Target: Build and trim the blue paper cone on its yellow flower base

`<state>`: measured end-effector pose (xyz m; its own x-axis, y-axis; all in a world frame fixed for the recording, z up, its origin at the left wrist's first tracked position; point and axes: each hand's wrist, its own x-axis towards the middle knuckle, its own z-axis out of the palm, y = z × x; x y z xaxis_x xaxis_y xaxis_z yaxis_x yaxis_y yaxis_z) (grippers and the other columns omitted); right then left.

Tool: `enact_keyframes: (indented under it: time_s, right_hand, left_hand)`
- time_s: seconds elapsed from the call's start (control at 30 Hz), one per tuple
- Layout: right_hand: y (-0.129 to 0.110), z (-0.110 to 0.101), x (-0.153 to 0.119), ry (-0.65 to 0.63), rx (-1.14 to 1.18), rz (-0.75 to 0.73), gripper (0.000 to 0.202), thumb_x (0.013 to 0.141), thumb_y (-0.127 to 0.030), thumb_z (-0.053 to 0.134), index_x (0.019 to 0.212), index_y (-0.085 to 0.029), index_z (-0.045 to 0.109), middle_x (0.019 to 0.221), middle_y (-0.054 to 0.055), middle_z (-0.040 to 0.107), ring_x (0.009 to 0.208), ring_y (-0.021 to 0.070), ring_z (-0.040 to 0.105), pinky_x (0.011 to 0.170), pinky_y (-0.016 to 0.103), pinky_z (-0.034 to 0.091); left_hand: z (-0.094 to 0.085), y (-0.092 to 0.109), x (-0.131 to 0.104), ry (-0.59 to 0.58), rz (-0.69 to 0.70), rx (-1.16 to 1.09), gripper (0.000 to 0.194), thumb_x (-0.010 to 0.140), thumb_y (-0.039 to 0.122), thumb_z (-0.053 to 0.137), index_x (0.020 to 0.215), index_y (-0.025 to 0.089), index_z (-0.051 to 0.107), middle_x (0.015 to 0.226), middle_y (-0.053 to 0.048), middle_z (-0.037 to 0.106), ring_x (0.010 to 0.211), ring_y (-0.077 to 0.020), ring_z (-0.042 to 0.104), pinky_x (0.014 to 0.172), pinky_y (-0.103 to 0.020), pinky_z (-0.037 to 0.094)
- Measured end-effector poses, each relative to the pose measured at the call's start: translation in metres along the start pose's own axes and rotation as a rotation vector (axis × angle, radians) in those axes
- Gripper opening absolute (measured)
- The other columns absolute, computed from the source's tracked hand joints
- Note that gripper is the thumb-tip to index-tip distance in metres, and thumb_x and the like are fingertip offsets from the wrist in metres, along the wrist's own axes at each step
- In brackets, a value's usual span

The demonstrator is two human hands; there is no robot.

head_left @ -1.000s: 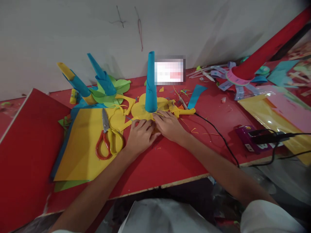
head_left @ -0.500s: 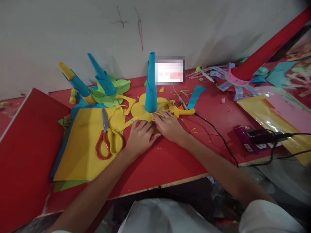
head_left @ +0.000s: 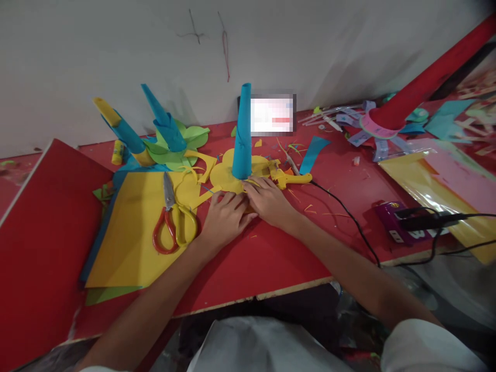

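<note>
A blue paper cone [head_left: 243, 144] stands upright on a yellow paper flower [head_left: 225, 173] lying on the red table. At the flower's near edge, my left hand [head_left: 227, 214] has its fingers bent over the paper and its thumb pointing right. My right hand [head_left: 269, 200] grips the same edge just beside it, fingers lying close together near the cone's base. Between the hands the paper edge is mostly hidden. Right of the flower lies a yellow glue gun [head_left: 296, 179], its black cord running right. Scissors [head_left: 169, 206] with red and yellow handles rest on yellow sheets [head_left: 127, 232] to the left.
Two more blue paper cones [head_left: 126, 134] stand at the back left by green paper petals [head_left: 197, 137] and a glue stick [head_left: 118, 152]. A blurred screen [head_left: 272, 116] leans at the wall. At right are a purple box [head_left: 399, 225], a plastic packet [head_left: 411, 173] and a red cone [head_left: 422, 82].
The view has shifted very slightly. Both hands stay at the flower's near edge, and the cone and tools keep their places.
</note>
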<state>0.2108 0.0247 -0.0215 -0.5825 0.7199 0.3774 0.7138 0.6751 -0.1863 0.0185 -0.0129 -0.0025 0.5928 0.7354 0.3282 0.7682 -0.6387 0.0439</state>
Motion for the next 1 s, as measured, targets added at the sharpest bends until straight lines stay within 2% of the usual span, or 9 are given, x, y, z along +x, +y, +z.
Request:
enact_keyframes:
  time_s: [0.2, 0.37, 0.43, 0.5, 0.6, 0.7, 0.83, 0.93, 1.0]
  right_hand:
    - [0.0, -0.003, -0.002, 0.02, 0.005, 0.035, 0.038, 0.105, -0.016, 0.042, 0.138, -0.01, 0.06, 0.137, 0.023, 0.067, 0.139, 0.0332, 0.055, 0.115, 0.051, 0.045]
    - [-0.001, -0.002, -0.002, 0.001, -0.025, 0.032, 0.036, 0.105, -0.015, 0.043, 0.135, -0.006, 0.061, 0.136, 0.024, 0.068, 0.137, 0.0349, 0.055, 0.117, 0.051, 0.043]
    - [-0.001, -0.001, -0.002, 0.018, 0.004, 0.048, 0.036, 0.104, -0.014, 0.043, 0.134, -0.008, 0.062, 0.135, 0.022, 0.069, 0.136, 0.034, 0.056, 0.115, 0.051, 0.045]
    - [-0.002, -0.004, -0.003, 0.072, 0.052, 0.055, 0.036, 0.103, -0.012, 0.041, 0.133, -0.013, 0.062, 0.134, 0.018, 0.07, 0.134, 0.0319, 0.058, 0.112, 0.05, 0.048]
    - [0.001, -0.013, -0.006, 0.247, 0.102, 0.078, 0.037, 0.103, -0.01, 0.04, 0.128, -0.019, 0.066, 0.131, 0.013, 0.072, 0.125, 0.029, 0.063, 0.108, 0.048, 0.05]
    - [0.008, -0.023, -0.01, 0.428, 0.136, 0.187, 0.033, 0.105, -0.015, 0.042, 0.118, -0.024, 0.07, 0.119, 0.012, 0.073, 0.112, 0.028, 0.067, 0.104, 0.048, 0.053]
    - [0.027, -0.031, -0.014, 0.498, 0.232, 0.315, 0.016, 0.104, -0.029, 0.054, 0.105, -0.027, 0.07, 0.098, 0.007, 0.074, 0.097, 0.0262, 0.07, 0.094, 0.046, 0.058]
    - [0.046, -0.037, -0.015, 0.545, 0.267, 0.394, 0.016, 0.099, -0.04, 0.067, 0.091, -0.026, 0.067, 0.088, 0.004, 0.073, 0.082, 0.0229, 0.07, 0.082, 0.04, 0.059]
    - [0.059, -0.044, -0.017, 0.566, 0.266, 0.423, 0.021, 0.096, -0.043, 0.07, 0.086, -0.025, 0.065, 0.085, 0.003, 0.072, 0.076, 0.0209, 0.069, 0.076, 0.037, 0.057]
  left_hand:
    - [0.0, 0.0, 0.0, 0.011, 0.0, 0.005, 0.035, 0.105, 0.046, 0.058, 0.114, 0.017, 0.073, 0.123, -0.008, 0.077, 0.108, -0.029, 0.065, 0.099, -0.051, 0.04]
    - [0.0, -0.001, -0.001, 0.003, -0.001, 0.006, 0.035, 0.105, 0.046, 0.057, 0.114, 0.016, 0.073, 0.122, -0.008, 0.077, 0.107, -0.0292, 0.065, 0.098, -0.05, 0.04]
    - [0.001, -0.001, -0.001, -0.006, -0.006, 0.003, 0.036, 0.105, 0.047, 0.056, 0.114, 0.017, 0.074, 0.123, -0.009, 0.077, 0.108, -0.0295, 0.065, 0.099, -0.051, 0.041]
    - [0.002, -0.001, -0.002, 0.001, -0.006, -0.006, 0.037, 0.105, 0.047, 0.056, 0.116, 0.016, 0.074, 0.124, -0.01, 0.077, 0.109, -0.0295, 0.065, 0.1, -0.051, 0.041]
    - [-0.001, -0.002, -0.003, 0.064, -0.023, -0.044, 0.033, 0.106, 0.041, 0.056, 0.122, 0.017, 0.071, 0.125, -0.01, 0.077, 0.11, -0.0283, 0.067, 0.099, -0.05, 0.043]
    - [-0.01, -0.009, 0.002, 0.172, -0.148, -0.13, 0.027, 0.107, 0.031, 0.053, 0.126, 0.019, 0.068, 0.126, -0.011, 0.075, 0.112, -0.0284, 0.067, 0.097, -0.048, 0.048]
    - [-0.021, -0.029, 0.029, 0.309, -0.4, -0.379, 0.037, 0.103, 0.033, 0.057, 0.139, 0.026, 0.056, 0.138, -0.012, 0.067, 0.124, -0.0289, 0.063, 0.103, -0.047, 0.053]
    - [-0.021, -0.049, 0.065, 0.34, -0.425, -0.533, 0.057, 0.096, 0.04, 0.068, 0.148, 0.027, 0.047, 0.152, -0.013, 0.059, 0.132, -0.0292, 0.061, 0.109, -0.047, 0.053]
    - [-0.021, -0.06, 0.088, 0.322, -0.386, -0.63, 0.067, 0.092, 0.035, 0.073, 0.152, 0.027, 0.043, 0.154, -0.013, 0.058, 0.135, -0.0283, 0.061, 0.112, -0.046, 0.052]
